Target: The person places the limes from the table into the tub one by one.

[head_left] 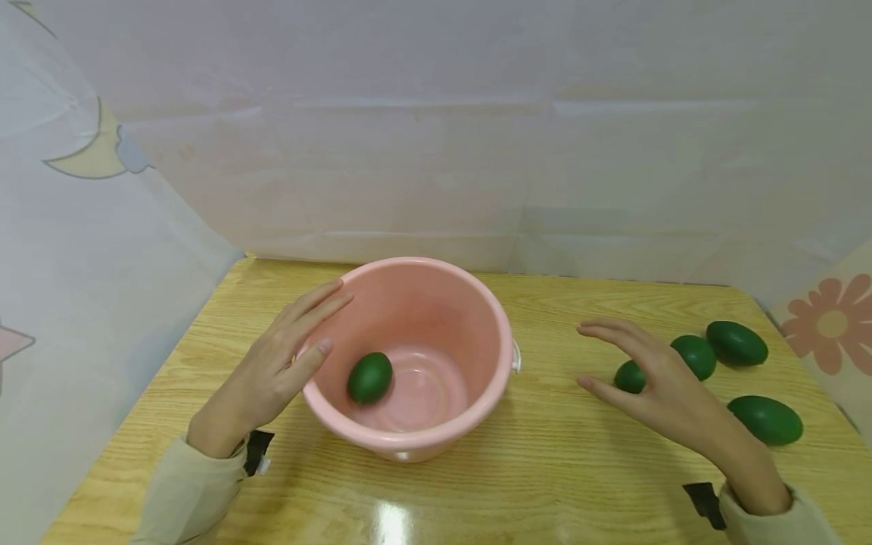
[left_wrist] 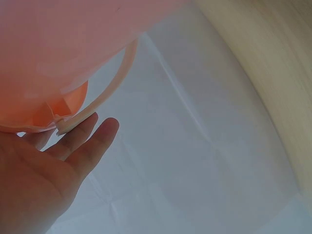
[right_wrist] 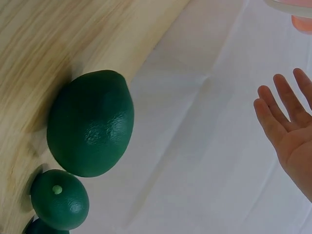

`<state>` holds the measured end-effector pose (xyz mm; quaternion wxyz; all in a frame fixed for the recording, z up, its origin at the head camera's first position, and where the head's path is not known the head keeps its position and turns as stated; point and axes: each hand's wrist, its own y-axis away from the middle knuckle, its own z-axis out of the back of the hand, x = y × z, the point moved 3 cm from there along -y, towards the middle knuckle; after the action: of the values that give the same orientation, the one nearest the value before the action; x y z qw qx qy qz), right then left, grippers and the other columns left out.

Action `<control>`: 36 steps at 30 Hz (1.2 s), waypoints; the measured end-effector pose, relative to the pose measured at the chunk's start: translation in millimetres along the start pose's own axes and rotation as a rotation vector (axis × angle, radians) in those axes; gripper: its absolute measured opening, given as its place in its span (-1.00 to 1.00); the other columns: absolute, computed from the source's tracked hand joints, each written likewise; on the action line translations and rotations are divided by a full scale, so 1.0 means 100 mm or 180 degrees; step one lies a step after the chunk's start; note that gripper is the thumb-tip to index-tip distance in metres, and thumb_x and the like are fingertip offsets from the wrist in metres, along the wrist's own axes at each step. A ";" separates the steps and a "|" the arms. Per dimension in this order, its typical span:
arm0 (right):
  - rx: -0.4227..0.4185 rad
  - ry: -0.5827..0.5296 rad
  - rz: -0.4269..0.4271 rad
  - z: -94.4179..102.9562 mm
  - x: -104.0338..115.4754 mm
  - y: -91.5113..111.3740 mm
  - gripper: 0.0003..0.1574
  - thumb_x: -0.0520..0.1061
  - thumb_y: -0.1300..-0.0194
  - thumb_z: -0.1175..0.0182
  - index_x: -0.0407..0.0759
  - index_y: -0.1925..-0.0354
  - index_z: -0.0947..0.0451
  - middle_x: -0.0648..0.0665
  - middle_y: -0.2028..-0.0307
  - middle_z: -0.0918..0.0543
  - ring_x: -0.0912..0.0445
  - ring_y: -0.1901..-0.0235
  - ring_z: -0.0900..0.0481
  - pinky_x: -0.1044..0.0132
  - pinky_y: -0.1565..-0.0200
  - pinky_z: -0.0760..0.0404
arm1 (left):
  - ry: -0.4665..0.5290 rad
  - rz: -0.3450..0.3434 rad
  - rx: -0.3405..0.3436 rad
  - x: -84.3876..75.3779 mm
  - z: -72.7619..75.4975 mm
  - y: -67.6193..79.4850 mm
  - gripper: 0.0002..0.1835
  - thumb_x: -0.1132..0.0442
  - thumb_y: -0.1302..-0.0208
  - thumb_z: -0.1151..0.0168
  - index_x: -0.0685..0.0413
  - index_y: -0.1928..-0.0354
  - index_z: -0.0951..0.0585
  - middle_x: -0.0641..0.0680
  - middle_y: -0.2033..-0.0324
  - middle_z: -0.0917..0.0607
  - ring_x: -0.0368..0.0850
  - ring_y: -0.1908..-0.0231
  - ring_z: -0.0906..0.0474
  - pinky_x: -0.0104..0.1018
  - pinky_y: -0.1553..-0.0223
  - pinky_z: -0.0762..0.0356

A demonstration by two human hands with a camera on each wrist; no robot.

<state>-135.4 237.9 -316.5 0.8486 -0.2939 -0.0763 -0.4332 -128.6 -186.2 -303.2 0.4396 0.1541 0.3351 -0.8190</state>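
A pink bucket [head_left: 436, 314] stands on the table, with one dark green, egg-shaped fruit [head_left: 370, 378] lying inside it. My left hand [head_left: 272, 367] rests at the bucket's left rim, fingers extended; the left wrist view has its fingertips right by the end of the pale handle [left_wrist: 117, 80]. To the right of the bucket my right hand [head_left: 671, 390] hovers over the table, thumb and fingers spread, nothing between them. Several more green fruits lie near it: one partly hidden behind the hand [head_left: 628, 376], others beyond it [head_left: 737, 344] and beside the wrist [head_left: 766, 420].
The wooden table [head_left: 545, 484] backs onto a pale hanging sheet [head_left: 422, 166] with printed shapes, which also encloses both sides. In the right wrist view, a large fruit [right_wrist: 91, 124] lies close to a smaller one [right_wrist: 60, 200] with a pale stem spot.
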 end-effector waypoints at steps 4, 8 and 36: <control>0.0010 -0.0006 -0.0006 0.00 -0.05 0.04 -0.06 -0.18 0.03 -0.55 0.09 -0.33 -0.44 -0.10 -0.24 -0.54 0.39 -0.30 -0.31 0.74 -0.17 -0.15 | -0.0011 -0.0029 -0.0007 0.00 0.00 0.00 -0.43 0.28 -0.42 -0.01 -0.12 -0.46 -0.34 0.01 -0.50 -0.23 0.05 -0.49 -0.14 0.29 -0.34 -0.16; 0.0025 -0.0014 -0.0008 0.00 -0.11 0.09 -0.05 -0.18 0.03 -0.55 0.08 -0.34 -0.43 -0.12 -0.24 -0.53 0.50 -0.30 -0.24 0.78 -0.15 -0.14 | -0.0012 -0.0056 -0.0025 0.00 0.00 0.00 -0.42 0.29 -0.42 0.00 -0.13 -0.46 -0.34 0.01 -0.50 -0.24 0.05 -0.48 -0.14 0.30 -0.33 -0.17; 0.0032 0.0077 0.0089 -0.01 -0.48 0.32 -0.02 -0.28 0.20 -0.59 -0.10 -0.26 -0.50 -0.10 -0.19 -0.53 0.63 -0.25 -0.17 0.61 0.34 -0.56 | 0.0024 -0.0050 -0.0038 -0.01 0.00 0.00 -0.45 0.29 -0.43 0.00 -0.07 -0.45 -0.37 0.02 -0.50 -0.24 0.07 -0.48 -0.15 0.30 -0.33 -0.16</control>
<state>-139.9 284.6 -349.4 0.8569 -0.2854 -0.0641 -0.4243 -128.5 -185.5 -302.6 0.4328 0.1518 0.3428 -0.8198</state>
